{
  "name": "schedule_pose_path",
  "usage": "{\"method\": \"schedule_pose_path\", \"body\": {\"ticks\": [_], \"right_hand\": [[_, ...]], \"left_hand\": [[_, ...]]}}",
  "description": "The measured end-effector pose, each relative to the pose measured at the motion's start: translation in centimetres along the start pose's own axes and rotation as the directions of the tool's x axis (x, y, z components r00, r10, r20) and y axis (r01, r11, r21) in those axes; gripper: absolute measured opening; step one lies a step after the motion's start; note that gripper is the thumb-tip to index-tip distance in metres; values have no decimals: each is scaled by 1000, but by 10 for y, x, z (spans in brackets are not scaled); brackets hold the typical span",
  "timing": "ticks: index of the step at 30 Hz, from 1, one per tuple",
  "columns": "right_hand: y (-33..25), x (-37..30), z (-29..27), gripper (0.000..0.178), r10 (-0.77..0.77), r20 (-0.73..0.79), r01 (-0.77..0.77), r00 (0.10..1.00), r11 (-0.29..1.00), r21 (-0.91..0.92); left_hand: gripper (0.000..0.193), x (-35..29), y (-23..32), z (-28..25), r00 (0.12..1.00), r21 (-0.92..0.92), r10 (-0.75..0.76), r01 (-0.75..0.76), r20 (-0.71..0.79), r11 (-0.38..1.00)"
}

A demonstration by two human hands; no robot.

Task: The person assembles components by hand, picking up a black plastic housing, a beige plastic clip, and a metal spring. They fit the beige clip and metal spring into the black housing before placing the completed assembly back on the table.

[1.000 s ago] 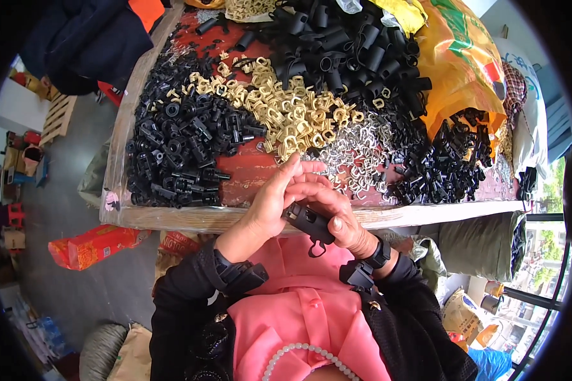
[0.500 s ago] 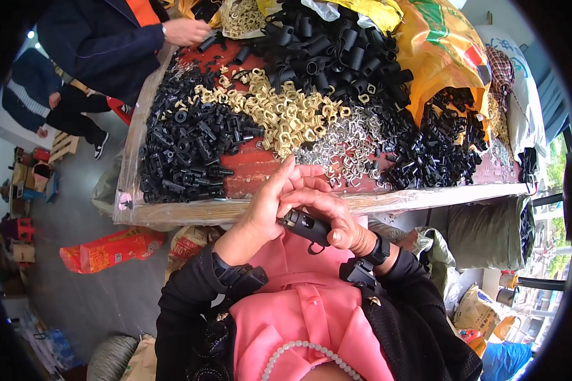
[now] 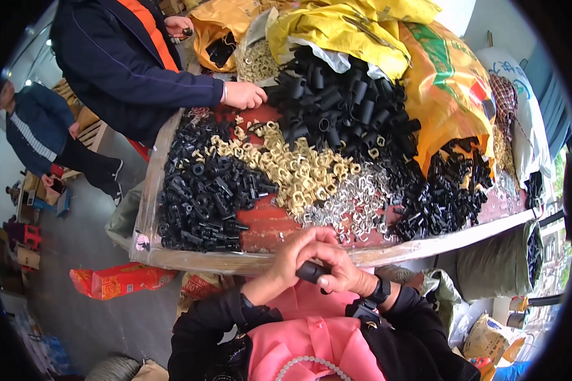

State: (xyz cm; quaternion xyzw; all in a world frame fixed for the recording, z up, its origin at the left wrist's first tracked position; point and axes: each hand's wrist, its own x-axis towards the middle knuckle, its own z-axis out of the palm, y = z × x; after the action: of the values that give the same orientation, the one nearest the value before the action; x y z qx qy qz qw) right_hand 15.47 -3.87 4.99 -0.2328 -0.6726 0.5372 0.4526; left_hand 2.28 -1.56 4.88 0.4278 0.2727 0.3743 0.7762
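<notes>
My left hand [image 3: 287, 259] and my right hand [image 3: 342, 269] meet close to my body, just in front of the table's near edge. Between them is a short black tube-shaped part [image 3: 311, 272], lying sideways. The right thumb and fingers grip its right side, while the left fingers close about its other end and hide it. Beyond my hands, small silver clips [image 3: 356, 206] are strewn on the red tabletop [image 3: 270, 222]. Brass-coloured loops [image 3: 299, 171] lie heaped behind them. To the left is a pile of small black fittings [image 3: 203, 190].
Larger black tubes [image 3: 340, 105] are piled at the back under a yellow sack [image 3: 343, 38]. An orange bag [image 3: 448, 82] spills black parts at the right. A co-worker's hand [image 3: 245, 95] reaches in from the far left. A red bag [image 3: 121, 280] lies on the floor.
The black part has turned in my hands, and my left fingers have closed about it. The co-worker's hand has moved right, toward the tubes. My view has shifted upward.
</notes>
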Motion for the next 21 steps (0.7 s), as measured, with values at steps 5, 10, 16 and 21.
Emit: {"method": "schedule_pose_path", "body": {"ticks": [5, 10, 16, 21], "right_hand": [[-10, -1, -7, 45, 22, 62, -22, 998, 1000, 9], [-28, -5, -7, 46, 13, 47, -10, 999, 998, -61], [-50, -18, -13, 54, -60, 22, 64, 998, 961, -269], [-52, -87, -87, 31, 290, -179, -338, 940, 858, -387]], "left_hand": [[37, -2, 5, 5, 957, 442, 270, -290, 109, 849], [38, -9, 19, 26, 892, 555, 423, -435, 158, 709], [35, -2, 15, 37, 894, 358, 394, -447, 214, 819], [32, 23, 15, -35, 954, 923, 286, -186, 88, 336]]}}
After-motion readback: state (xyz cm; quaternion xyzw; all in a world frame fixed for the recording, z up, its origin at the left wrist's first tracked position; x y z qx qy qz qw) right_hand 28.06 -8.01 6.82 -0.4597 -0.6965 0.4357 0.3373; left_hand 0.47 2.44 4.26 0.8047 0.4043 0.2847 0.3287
